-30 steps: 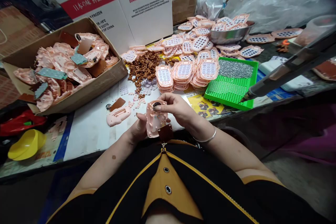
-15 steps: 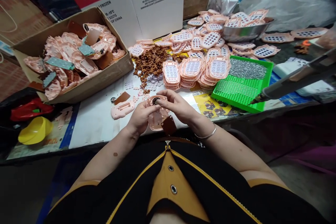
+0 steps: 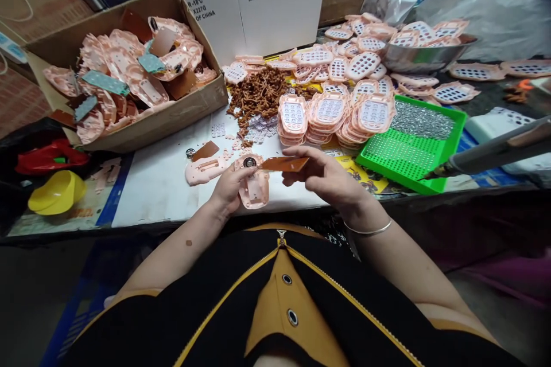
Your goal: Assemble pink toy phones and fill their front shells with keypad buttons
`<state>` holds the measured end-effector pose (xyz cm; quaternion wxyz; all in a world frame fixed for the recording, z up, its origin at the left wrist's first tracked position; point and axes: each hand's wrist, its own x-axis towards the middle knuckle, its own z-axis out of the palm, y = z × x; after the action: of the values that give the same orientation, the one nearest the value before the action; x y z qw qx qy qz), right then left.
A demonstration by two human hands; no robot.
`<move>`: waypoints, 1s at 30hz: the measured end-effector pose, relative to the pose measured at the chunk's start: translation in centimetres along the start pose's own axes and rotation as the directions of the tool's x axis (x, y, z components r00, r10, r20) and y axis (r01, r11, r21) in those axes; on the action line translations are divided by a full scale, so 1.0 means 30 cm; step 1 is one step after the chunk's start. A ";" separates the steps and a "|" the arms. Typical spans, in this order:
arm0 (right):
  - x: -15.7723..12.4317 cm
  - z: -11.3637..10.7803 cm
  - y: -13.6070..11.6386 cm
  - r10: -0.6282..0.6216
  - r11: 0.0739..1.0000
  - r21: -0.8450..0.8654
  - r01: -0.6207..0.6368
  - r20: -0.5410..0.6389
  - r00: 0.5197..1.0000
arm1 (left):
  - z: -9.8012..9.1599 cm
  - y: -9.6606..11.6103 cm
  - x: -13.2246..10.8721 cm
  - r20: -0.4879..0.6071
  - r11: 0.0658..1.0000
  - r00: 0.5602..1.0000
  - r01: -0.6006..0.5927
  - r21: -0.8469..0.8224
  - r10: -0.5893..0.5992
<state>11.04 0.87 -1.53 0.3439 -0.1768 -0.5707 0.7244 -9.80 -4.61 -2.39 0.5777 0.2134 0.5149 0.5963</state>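
My left hand grips a pink plastic shell by its left side. A round black speaker sits in the shell's upper end. In my right hand is a thin brown circuit board, tilted nearly edge-on just right of the shell's top. A wire between board and speaker cannot be made out. Left of my hands lie another pink shell part, a loose brown board and a small round speaker.
A cardboard box of pink shells and boards stands at left. Brown parts are heaped ahead, beside stacked pink keypad covers. A green tray holds small screws. An electric screwdriver hangs at right, a steel bowl behind.
My right hand has left the speaker and moved right, lifting the brown board away from the shell's lower end. My left hand still holds the shell. The view has shifted slightly.
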 end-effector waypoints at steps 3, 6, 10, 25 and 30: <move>0.014 0.008 -0.029 -0.074 0.983 -0.162 0.084 0.063 0.995 | 0.004 -0.008 -0.013 0.067 0.997 0.995 0.071 -0.018 -0.070; 0.044 0.019 -0.040 -0.195 0.907 -0.388 0.163 -0.045 0.980 | 0.000 -0.011 -0.019 0.131 0.990 0.982 0.138 -0.028 -0.133; 0.088 0.019 -0.045 -0.257 0.865 -0.470 0.173 -0.121 0.959 | -0.007 -0.017 -0.025 0.181 0.978 0.965 0.203 -0.045 -0.192; 0.152 0.023 0.014 -0.164 0.917 -0.395 0.059 -0.238 0.957 | -0.007 -0.019 -0.029 0.396 0.963 0.883 0.267 0.017 -0.252; 0.148 0.023 0.019 -0.164 0.909 -0.413 0.058 -0.226 0.960 | 0.002 -0.027 -0.029 0.332 0.962 0.903 0.266 0.065 -0.272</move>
<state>7.31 3.43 -1.27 0.4117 -0.3026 -0.6673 0.5419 -9.17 -5.53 -2.79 0.7323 0.2445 0.4378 0.4608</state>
